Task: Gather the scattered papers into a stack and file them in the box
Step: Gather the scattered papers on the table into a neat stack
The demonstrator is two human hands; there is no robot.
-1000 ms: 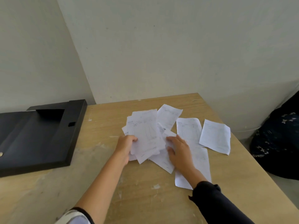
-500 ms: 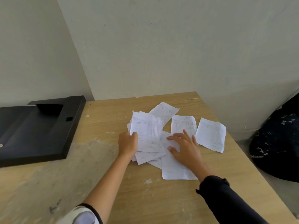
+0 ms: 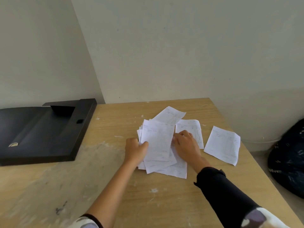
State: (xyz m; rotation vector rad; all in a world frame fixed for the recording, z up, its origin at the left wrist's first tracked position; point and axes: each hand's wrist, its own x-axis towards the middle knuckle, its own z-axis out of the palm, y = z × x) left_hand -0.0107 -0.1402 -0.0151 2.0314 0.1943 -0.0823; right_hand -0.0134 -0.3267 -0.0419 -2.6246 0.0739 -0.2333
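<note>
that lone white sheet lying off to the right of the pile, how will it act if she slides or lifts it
The lone white printed sheet looks thin and creased, so it would probably flop when lifted. Lying flat on the smooth wooden table, it should slide easily under a fingertip, though its near corner sits close to the edge.

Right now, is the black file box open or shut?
Open. The black file box lies flat with its lid folded back, dark interior exposed and no papers in the visible part; its left part runs out of frame.
</note>
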